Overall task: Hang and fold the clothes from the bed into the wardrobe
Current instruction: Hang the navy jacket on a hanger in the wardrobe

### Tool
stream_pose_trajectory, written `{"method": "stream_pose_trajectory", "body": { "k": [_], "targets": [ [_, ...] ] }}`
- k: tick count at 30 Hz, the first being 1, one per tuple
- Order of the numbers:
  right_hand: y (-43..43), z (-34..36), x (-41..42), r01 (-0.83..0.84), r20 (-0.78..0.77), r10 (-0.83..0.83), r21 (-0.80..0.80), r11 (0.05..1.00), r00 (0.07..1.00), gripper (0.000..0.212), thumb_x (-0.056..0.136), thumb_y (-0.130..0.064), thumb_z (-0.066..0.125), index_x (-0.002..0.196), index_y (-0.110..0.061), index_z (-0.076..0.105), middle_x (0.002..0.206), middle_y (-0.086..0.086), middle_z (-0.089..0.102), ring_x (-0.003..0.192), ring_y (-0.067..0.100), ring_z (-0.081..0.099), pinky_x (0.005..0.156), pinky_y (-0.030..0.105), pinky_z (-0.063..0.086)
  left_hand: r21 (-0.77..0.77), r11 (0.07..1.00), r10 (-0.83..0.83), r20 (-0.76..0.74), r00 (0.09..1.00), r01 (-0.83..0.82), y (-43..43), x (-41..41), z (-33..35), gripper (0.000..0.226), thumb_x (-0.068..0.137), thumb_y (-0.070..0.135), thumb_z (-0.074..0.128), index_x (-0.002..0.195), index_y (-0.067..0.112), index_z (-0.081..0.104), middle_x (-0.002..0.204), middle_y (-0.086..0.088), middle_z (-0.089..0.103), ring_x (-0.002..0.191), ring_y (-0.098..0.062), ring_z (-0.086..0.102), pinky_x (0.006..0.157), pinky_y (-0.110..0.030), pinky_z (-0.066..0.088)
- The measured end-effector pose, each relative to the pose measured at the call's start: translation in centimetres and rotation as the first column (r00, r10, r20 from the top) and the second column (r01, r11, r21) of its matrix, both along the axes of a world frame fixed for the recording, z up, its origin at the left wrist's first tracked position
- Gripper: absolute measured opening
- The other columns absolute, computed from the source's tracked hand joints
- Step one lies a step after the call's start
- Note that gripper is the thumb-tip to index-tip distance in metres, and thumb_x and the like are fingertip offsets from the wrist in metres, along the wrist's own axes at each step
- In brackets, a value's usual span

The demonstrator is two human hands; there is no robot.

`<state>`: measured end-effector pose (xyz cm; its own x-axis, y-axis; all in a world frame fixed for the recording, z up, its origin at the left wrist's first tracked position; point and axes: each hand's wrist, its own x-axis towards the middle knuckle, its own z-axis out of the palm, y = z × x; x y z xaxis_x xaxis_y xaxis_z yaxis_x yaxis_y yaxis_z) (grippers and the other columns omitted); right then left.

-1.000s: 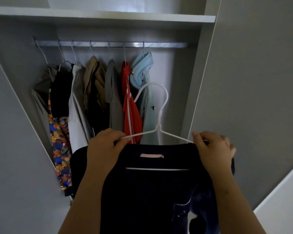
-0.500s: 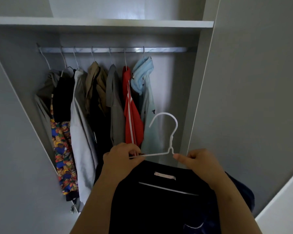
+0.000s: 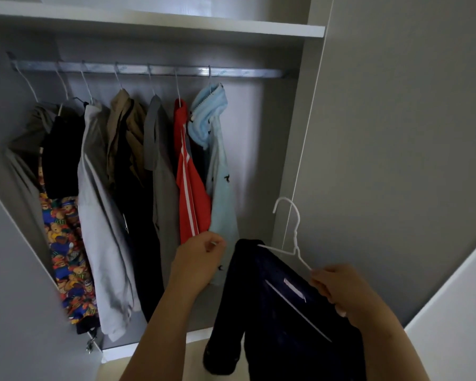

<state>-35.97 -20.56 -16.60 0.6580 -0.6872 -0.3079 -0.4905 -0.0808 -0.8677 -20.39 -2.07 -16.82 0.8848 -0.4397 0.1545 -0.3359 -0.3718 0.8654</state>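
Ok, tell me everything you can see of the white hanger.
The white hanger is thin wire, apparently coated, with an open hook on top. It is tilted, well below the rail, not hung. The dark garment hangs on it, its lower bar showing in the neck opening. The right hand pinches its right shoulder.

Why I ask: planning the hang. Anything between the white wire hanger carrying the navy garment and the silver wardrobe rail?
Nothing visible: the white wire hanger, in the right hand, has open space to the bare right end of the silver rail.
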Motion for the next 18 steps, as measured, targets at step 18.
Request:
{"method": "stream_pose_trajectory", "body": {
  "k": [18],
  "targets": [
    [-7.5,2.6,17.0,0.122,0.21,-0.167,0.211,0.97,0.963,0.03,0.085,0.001,0.056,0.057,-0.006,0.049,0.041,0.0,0.035,0.028,0.006,0.02,0.034,0.009,0.016,-0.142,0.987,-0.062,0.048,0.997,0.069,-10.2,16.3,3.6,0.028,0.089,0.017,0.057,0.071,0.038,0.058,0.074,0.017,0.061,0.077,-0.01,0.062,0.071,-0.017,0.046]
  ]
}}
